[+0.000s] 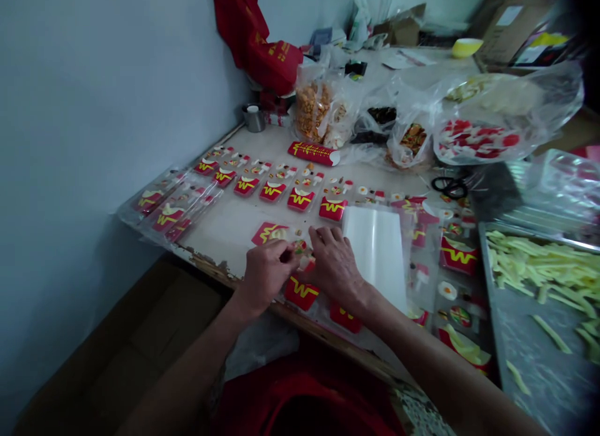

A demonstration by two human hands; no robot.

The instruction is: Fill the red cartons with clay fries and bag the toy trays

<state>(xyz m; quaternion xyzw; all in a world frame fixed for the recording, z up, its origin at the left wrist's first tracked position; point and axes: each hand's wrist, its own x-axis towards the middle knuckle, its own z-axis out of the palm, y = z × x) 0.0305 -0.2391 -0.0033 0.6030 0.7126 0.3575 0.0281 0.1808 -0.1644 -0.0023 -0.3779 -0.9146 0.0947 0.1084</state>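
Note:
My left hand (268, 273) is closed in a pinch over a clear plastic packet near the table's front edge; what lies between its fingertips is hidden. My right hand (336, 261) rests beside it, thumb and fingers apart, over the same packet. Small toy food pieces (300, 245) show between the hands. Below them lies a red fries box piece with a yellow mark (302, 292), and a second red box piece (345, 317) sits partly under my right wrist. Another red piece (268, 233) lies just beyond my left hand. A white sheet (375, 248) lies right of my right hand.
Filled packets (273, 191) form a row across the table, with stacked packets (171, 205) at the left corner. Bags of small pieces (314, 108) stand behind. Black scissors (450, 186) lie right, near a metal tray (515, 323) holding pale yellow fries (539, 261).

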